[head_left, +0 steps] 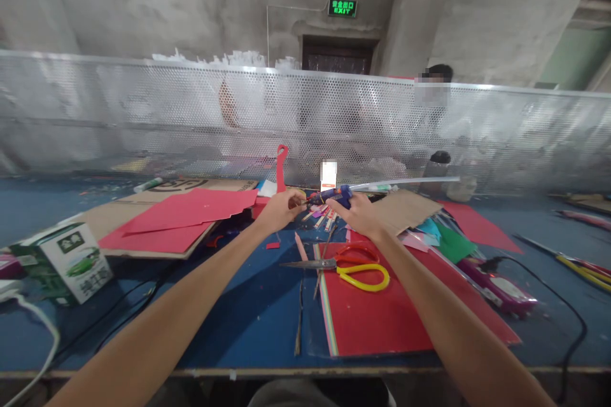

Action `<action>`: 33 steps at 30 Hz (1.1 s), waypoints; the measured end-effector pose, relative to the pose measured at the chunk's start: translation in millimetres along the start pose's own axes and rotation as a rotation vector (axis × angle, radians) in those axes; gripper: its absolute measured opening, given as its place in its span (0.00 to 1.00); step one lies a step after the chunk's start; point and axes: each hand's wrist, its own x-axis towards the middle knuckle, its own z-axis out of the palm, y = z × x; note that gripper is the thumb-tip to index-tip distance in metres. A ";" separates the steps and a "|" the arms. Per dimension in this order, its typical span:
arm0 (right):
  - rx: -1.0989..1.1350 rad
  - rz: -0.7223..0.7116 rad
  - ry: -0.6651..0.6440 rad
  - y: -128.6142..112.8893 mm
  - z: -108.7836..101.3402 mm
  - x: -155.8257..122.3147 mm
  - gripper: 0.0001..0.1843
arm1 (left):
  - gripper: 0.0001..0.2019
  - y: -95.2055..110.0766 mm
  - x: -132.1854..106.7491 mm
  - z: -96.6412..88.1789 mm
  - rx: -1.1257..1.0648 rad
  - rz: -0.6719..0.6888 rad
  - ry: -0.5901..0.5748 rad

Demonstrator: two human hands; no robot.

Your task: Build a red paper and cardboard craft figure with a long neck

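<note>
My left hand (pixel 285 208) is closed, with its fingertips pinched together. A red paper strip (pixel 280 169) with a hooked top rises from behind it and appears gripped there. In my right hand (pixel 358 211) is a blue glue gun (pixel 329 196), its nozzle pointing left at my left fingertips. A long clear glue stick (pixel 405 182) juts out of its back toward the right. What lies between my left fingertips is too small to make out. Printed strips (pixel 325 219) lie on the table just below the gun.
Yellow-and-red-handled scissors (pixel 363 275) rest on red paper (pixel 382 324). Red sheets on cardboard (pixel 191 216) and a milk carton (pixel 71 264) lie left. Right are a purple box (pixel 501 289), a black cable (pixel 580 318) and more scissors (pixel 573 262). A perforated metal screen (pixel 191 121) stands behind; a person is beyond.
</note>
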 end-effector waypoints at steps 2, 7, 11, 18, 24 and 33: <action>0.000 0.004 -0.001 1.4 -0.1 0.1 0.21 | 0.09 -0.9 -0.1 -0.4 0.001 -0.002 0.001; 0.023 0.074 -0.007 7.0 -1.4 0.3 0.23 | 0.09 -5.3 1.3 -1.3 -0.006 -0.015 0.020; 0.102 0.122 -0.002 6.7 -3.4 0.4 0.22 | 0.09 -3.9 0.9 -2.5 0.014 -0.020 0.020; 0.047 0.089 -0.028 8.4 0.1 0.6 0.23 | 0.09 -1.7 0.2 -2.7 -0.002 -0.044 0.015; 0.020 0.108 -0.023 7.9 -1.2 0.1 0.24 | 0.08 -3.3 0.5 -3.0 -0.008 -0.022 0.018; 0.075 0.159 -0.050 7.0 -3.1 0.8 0.24 | 0.09 -8.2 0.2 -2.4 -0.014 -0.030 -0.007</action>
